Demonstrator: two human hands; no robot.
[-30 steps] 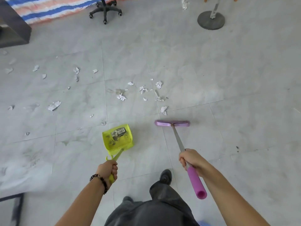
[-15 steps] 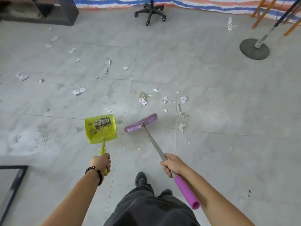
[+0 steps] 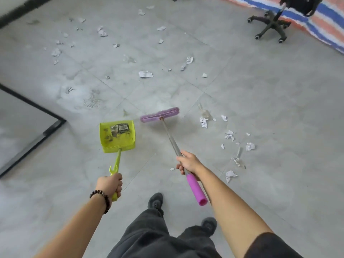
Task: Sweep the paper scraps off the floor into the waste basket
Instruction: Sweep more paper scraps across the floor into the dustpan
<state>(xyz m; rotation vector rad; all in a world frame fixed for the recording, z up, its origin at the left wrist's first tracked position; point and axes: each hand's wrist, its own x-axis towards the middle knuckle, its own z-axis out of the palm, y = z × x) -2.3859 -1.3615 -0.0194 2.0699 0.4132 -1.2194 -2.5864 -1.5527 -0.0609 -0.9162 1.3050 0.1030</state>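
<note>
Left hand (image 3: 109,184) grips dustpan (image 3: 117,135) | right hand (image 3: 188,162) grips broom (image 3: 160,114) | scraps (image 3: 146,74) scattered

Bare grey tiled floor (image 3: 279,101) lies open across the centre right of the frame. At the left edge a black-framed panel (image 3: 60,121) juts in, its corner near the lime-green plastic dustpan (image 3: 118,136), which sits just beside the purple long-handled broom (image 3: 160,114). At the upper right stands a black wheeled office chair base (image 3: 270,25). White crumpled paper scraps (image 3: 146,74) litter the upper half and lower right.
</note>
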